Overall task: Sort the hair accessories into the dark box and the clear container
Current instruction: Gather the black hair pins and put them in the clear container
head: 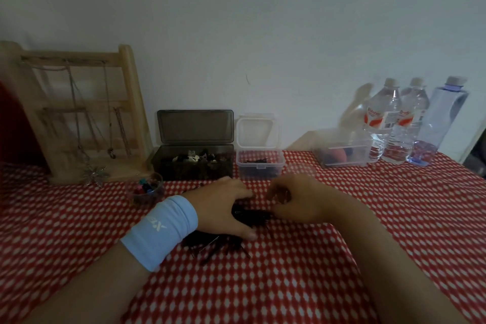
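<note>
Working the hairpin pile (253,216) between our 2 hands, we spread the left hand (223,208) open over it; the right hand (297,201), touching its right edge, curls its fingers, grasp unclear; the clear container (260,166) lies just beyond

dark box (194,163): smoky plastic, glossy
clear container (260,166): see-through plastic, smooth
tablecloth (289,284): matt cloth
necklace rack (131,102): bare wood
my wristband (160,229): soft cloth

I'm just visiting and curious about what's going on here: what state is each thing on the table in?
Dark box: lid open, accessories inside.
Clear container: lid open, few dark pins inside.
Dark pile: loose on the cloth, under both hands.
Left hand: fingers spread, resting on the pile.
Right hand: fingers curled, pinching at the pile.
Bottles: upright, capped.
</note>
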### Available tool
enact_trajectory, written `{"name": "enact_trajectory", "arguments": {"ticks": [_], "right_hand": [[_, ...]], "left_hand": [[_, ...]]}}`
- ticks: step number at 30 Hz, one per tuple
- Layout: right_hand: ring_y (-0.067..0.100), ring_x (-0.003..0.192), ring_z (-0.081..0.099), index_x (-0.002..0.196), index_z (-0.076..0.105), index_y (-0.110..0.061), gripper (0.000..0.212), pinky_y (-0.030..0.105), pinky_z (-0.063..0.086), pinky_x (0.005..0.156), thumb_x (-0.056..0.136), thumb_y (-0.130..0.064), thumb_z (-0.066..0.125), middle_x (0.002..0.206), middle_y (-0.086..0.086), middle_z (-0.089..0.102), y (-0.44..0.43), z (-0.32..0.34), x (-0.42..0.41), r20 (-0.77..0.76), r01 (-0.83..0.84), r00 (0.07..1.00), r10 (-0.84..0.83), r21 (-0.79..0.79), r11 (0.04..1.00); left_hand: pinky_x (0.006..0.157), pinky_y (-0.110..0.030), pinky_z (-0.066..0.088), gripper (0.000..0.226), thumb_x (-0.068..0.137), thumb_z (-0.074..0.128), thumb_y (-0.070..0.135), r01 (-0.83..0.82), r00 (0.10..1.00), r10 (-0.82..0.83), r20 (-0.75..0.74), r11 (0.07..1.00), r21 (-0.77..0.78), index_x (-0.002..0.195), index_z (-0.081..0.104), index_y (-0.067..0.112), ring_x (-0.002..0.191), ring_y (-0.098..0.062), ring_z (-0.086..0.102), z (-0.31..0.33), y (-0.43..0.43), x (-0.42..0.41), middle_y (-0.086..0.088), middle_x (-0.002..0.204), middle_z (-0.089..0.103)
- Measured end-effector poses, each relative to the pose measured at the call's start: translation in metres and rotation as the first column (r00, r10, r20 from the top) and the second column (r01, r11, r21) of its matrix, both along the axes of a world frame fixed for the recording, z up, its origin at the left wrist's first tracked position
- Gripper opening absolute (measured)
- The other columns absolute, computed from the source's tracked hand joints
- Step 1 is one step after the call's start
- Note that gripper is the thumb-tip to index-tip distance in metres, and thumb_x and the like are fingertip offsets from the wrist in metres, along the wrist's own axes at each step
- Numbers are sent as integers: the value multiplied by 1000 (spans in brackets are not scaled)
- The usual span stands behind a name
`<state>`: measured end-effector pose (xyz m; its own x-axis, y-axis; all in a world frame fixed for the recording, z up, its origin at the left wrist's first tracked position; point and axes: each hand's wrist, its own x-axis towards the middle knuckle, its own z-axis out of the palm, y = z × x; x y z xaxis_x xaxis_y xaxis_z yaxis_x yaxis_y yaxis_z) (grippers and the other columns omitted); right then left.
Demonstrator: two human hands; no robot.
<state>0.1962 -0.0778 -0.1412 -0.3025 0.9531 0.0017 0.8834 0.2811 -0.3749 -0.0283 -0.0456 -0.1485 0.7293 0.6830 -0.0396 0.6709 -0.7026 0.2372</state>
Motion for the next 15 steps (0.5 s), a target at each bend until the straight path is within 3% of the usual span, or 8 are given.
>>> {"name": "enact_trajectory", "arguments": {"ticks": [3, 7, 9, 12, 13, 15], "right_hand": [[-2, 91, 59, 121, 61, -40, 61, 18, 48, 79, 67, -63, 76, 106, -22, 61, -2, -3, -7, 50, -68, 996, 73, -96, 993], [-6, 80, 60, 110, 71, -39, 33, 14, 46, 73, 78, -43, 79, 91, -26, 66, 1, -6, -7, 30, -97, 995, 98, -33, 995], [-5, 83, 62, 107, 74, -38, 26, 20, 52, 82, 82, -36, 77, 95, -23, 70, 2, -5, -7, 3, -89, 996, 89, -33, 995], [-6, 85, 62, 108, 74, -39, 24, 19, 53, 85, 85, -35, 72, 97, -23, 71, 0, -5, -8, 23, -93, 995, 93, -16, 996], [-6, 85, 62, 109, 73, -40, 25, 16, 51, 82, 85, -37, 69, 97, -25, 69, 0, -4, -9, 23, -102, 995, 102, -19, 995], [-5, 88, 59, 111, 72, -40, 33, 15, 47, 80, 81, -50, 62, 97, -26, 62, -2, -2, -13, -14, -111, 994, 110, -43, 993]], "left_hand": [[102, -23, 35, 68, 77, 67, 63, -11, 999, 12, -48, 1000, 22, 133, 58, 26, 120, -7, 41, -1, 1, 0, 12, 130, 47], [85, -27, 46, 42, 86, 61, 58, 5, 999, 0, -34, 990, 140, 109, 74, 26, 99, -11, 52, 2, -1, 3, 8, 106, 55], [86, -29, 47, 54, 80, 58, 68, 11, 999, -7, -39, 994, 108, 110, 72, 25, 97, -8, 50, 4, -1, 0, 11, 104, 52], [99, -26, 38, 94, 57, 57, 88, 5, 988, -5, -152, 1000, -4, 133, 53, 33, 110, -4, 38, 5, -1, -8, 17, 118, 40], [101, -26, 36, 99, 55, 59, 88, 12, 982, -14, -188, 1000, -8, 137, 48, 34, 113, -4, 36, 4, 0, -9, 17, 120, 38], [97, -27, 39, 82, 63, 63, 80, 23, 988, -20, -155, 1000, 20, 131, 53, 34, 109, -6, 38, 2, 0, -7, 15, 115, 41]]}}
